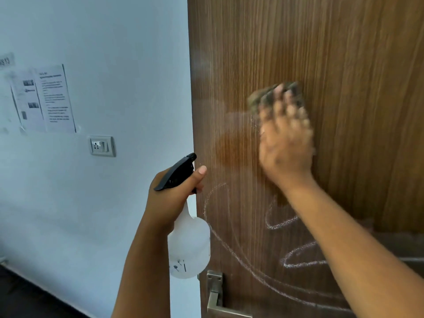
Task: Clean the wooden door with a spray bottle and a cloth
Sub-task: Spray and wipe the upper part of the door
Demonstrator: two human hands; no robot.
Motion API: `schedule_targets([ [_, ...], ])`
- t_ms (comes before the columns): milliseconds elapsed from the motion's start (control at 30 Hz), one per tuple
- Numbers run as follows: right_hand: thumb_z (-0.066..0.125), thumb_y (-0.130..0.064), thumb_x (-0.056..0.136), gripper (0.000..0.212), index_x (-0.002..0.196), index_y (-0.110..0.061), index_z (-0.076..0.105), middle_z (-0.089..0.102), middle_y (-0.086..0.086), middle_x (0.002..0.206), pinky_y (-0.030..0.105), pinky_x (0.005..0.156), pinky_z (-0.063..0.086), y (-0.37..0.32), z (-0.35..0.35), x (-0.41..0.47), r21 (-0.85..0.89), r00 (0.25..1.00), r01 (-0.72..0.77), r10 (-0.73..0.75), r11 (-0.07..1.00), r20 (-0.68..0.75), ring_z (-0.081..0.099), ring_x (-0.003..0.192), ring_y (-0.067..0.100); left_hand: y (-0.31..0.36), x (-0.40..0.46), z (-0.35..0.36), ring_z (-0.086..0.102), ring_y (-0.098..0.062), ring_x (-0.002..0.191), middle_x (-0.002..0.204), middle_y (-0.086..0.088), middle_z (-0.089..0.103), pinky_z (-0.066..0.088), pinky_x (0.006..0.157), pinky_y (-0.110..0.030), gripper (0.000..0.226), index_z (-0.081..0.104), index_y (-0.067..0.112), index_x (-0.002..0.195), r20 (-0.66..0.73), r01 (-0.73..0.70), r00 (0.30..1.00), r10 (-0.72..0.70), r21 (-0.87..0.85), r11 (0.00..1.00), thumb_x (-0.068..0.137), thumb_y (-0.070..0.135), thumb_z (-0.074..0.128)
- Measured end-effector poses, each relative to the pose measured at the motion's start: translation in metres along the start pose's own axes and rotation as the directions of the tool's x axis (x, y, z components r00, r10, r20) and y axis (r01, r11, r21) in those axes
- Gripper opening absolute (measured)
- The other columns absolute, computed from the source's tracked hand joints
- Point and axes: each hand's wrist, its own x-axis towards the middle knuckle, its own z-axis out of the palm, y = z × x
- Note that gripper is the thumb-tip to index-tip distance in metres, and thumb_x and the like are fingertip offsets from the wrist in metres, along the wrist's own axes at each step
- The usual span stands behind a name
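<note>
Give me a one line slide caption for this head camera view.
Right hand presses a grey cloth on the chalk-marked brown wooden door; left hand grips a white spray bottle.

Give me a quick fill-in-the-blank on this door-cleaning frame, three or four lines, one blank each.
1. The left hand grips the spray bottle by its ____ trigger head.
2. The right hand presses a ____ flat against the wooden door.
3. White ____ scribbles mark the door below the right hand.
4. The metal door handle sits ____ the bottle.

Missing words: black; cloth; chalk-like; below
</note>
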Motion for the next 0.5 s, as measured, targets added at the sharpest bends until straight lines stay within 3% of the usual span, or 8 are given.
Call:
schedule_targets([
  [67,0.039,-0.018,0.096,0.057,0.152,-0.014,0.029,0.019,0.013,0.161,0.045,0.121,0.012,-0.023,0.009,-0.032,0.035,0.968,0.218,-0.220,0.975,0.117,0.017,0.149,0.029,0.001,-0.002,0.001,0.073,-0.018,0.073,0.077,-0.009,0.072,0.058,0.069,-0.024,0.027,0.073,0.011,0.088,-0.020,0.006,1.000,-0.006,-0.002,1.000,0.087,0.038,0.078],
  [167,0.042,-0.026,0.096,0.058,0.152,-0.016,0.031,0.013,0.011,0.162,0.044,0.120,0.013,-0.044,0.016,-0.084,0.047,0.820,0.501,-0.491,0.864,0.295,0.014,0.150,0.027,0.004,-0.005,0.000,0.071,-0.017,0.072,0.078,-0.013,0.071,0.056,0.066,-0.019,0.028,0.073,0.009,0.089,-0.031,0.001,1.000,-0.001,-0.014,1.000,0.085,0.036,0.078],
  [300,0.040,-0.030,0.097,0.053,0.148,-0.018,0.039,0.014,0.010,0.161,0.046,0.119,0.018,-0.035,0.009,-0.057,0.050,0.684,0.666,-0.637,0.744,0.356,0.017,0.149,0.026,0.010,-0.007,-0.009,0.072,-0.020,0.075,0.075,-0.006,0.072,0.059,0.070,-0.024,0.023,0.074,0.016,0.092,-0.059,0.010,0.998,-0.011,-0.002,1.000,0.085,0.038,0.078],
  [333,0.041,-0.029,0.096,0.051,0.146,-0.017,0.043,0.020,0.011,0.160,0.047,0.117,0.022,-0.031,0.005,-0.034,0.034,0.695,0.664,-0.634,0.747,0.339,0.022,0.148,0.027,0.011,-0.007,-0.012,0.073,-0.019,0.076,0.076,-0.007,0.072,0.059,0.071,-0.025,0.024,0.074,0.016,0.094,-0.071,0.016,0.997,-0.017,-0.011,1.000,0.085,0.038,0.078],
  [400,0.043,-0.025,0.097,0.046,0.142,-0.014,0.048,0.033,0.014,0.155,0.051,0.114,0.026,-0.019,-0.001,0.024,-0.031,0.795,0.576,-0.551,0.817,0.252,0.032,0.143,0.031,0.014,-0.007,-0.016,0.073,-0.018,0.077,0.078,-0.007,0.072,0.060,0.075,-0.030,0.028,0.074,0.016,0.100,-0.086,0.020,0.996,-0.021,-0.002,1.000,0.085,0.039,0.078],
  [500,0.039,-0.024,0.100,0.048,0.146,-0.012,0.040,0.029,0.015,0.157,0.051,0.116,0.022,0.000,-0.009,0.110,-0.054,0.932,0.349,-0.341,0.936,0.121,0.027,0.145,0.033,0.016,-0.010,-0.018,0.072,-0.020,0.080,0.079,-0.002,0.071,0.062,0.083,-0.040,0.037,0.073,0.017,0.108,-0.084,0.008,0.996,-0.004,0.047,0.999,0.083,0.044,0.077],
])
